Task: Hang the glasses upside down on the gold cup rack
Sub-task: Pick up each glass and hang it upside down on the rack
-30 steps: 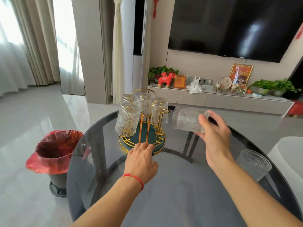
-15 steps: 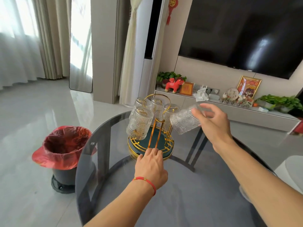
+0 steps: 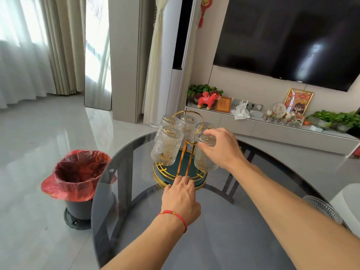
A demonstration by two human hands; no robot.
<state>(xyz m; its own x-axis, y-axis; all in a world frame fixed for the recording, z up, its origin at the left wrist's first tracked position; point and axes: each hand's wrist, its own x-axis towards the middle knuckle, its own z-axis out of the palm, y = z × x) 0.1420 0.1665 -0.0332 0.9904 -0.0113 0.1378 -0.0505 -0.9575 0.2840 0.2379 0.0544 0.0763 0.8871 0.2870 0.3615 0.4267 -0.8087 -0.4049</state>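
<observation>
The gold cup rack (image 3: 184, 158) with a dark green tray base stands on the round glass table (image 3: 214, 240). Several ribbed clear glasses hang on it upside down, the nearest at front left (image 3: 166, 148). My right hand (image 3: 221, 148) grips the base of another ribbed glass (image 3: 204, 159), held upside down at the rack's front right arm. My left hand (image 3: 181, 199), with a red string at the wrist, rests its fingertips on the front rim of the rack's base. One more glass (image 3: 323, 208) sits at the table's right edge, partly hidden by my right forearm.
A bin with a red liner (image 3: 78, 172) stands on the floor left of the table. Behind the table runs a low TV cabinet (image 3: 272, 129) with ornaments and plants under a wall-mounted screen. A white seat (image 3: 346, 203) shows at far right.
My right hand has turned the glass from sideways to upside down and brought it down and left onto the rack's front right side. My left hand stays on the rack's base.
</observation>
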